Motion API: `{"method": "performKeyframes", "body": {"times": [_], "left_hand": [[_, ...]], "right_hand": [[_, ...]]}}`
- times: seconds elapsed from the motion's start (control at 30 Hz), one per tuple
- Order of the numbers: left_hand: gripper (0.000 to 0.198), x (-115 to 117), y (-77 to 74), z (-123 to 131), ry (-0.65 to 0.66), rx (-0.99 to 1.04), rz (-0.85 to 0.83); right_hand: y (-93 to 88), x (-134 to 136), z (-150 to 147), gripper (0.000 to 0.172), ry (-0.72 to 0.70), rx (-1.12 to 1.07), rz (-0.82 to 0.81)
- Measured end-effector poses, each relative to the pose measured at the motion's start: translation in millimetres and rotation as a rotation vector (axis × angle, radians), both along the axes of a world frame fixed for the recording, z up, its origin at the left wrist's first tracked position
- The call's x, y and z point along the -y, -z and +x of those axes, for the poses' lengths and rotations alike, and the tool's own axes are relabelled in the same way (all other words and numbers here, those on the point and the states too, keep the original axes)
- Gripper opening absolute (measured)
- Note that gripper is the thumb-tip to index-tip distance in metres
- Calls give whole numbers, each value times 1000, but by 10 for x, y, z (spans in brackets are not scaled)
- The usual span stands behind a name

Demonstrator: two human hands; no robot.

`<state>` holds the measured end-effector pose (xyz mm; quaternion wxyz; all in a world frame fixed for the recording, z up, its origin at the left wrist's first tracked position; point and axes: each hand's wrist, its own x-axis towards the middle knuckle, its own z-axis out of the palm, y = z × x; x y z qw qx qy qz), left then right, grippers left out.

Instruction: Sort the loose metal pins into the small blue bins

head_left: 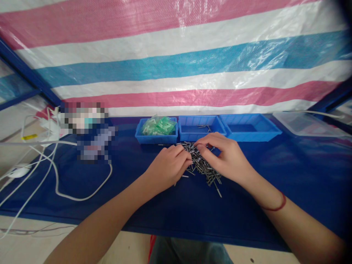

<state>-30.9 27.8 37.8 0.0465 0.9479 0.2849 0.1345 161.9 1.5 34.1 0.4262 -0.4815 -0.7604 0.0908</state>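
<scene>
A loose heap of thin metal screws or nails (205,168) lies on the blue tabletop. My left hand (171,164) rests at the heap's left edge, its fingers curled and closed; whatever they hold is hidden. Over the right side of the heap, my right hand (226,156) has thumb and fingers bent together among the pieces, and I cannot make out what is pinched. Behind the hands, the middle blue bin (188,136) has a few similar metal pieces inside. To its left stands a blue bin (156,139) filled with green and white plastic pieces (159,125) in clear bags.
A third blue bin (250,136) stands at the right of the row, with a clear plastic lid (305,124) beyond it. White cables (56,176) loop over the table's left side near a blurred-out object (96,143). A striped sheet (176,69) hangs behind the table.
</scene>
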Motion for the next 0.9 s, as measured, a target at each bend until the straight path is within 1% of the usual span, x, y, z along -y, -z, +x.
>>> {"method": "performKeyframes", "body": {"times": [0.07, 0.13, 0.27, 0.4, 0.5, 0.63, 0.77, 0.9], "left_hand": [[24, -30, -4, -9, -48, 114, -46], [20, -52, 5, -18, -92, 176, -98], [17, -56, 16, -22, -128, 261, -198], [14, -27, -6, -3, -156, 472, -270], [12, -3, 2, 24, -193, 643, -404], [18, 14, 43, 57, -217, 796, -566], [20, 2, 58, 70, -245, 885, -643], [16, -20, 53, 71, -269, 877, -650]], "right_hand": [[-18, 21, -24, 15, -112, -21, -96], [-25, 36, -48, 18, -163, -21, -155], [-14, 43, -71, 23, -159, -42, -203], [14, 40, -78, 18, -120, -133, -278], [45, 40, -95, 14, -109, -198, -321], [66, 46, -129, 16, -158, -267, -346], [59, 53, -160, 18, -183, -349, -370], [60, 56, -184, 18, -212, -416, -389]]}}
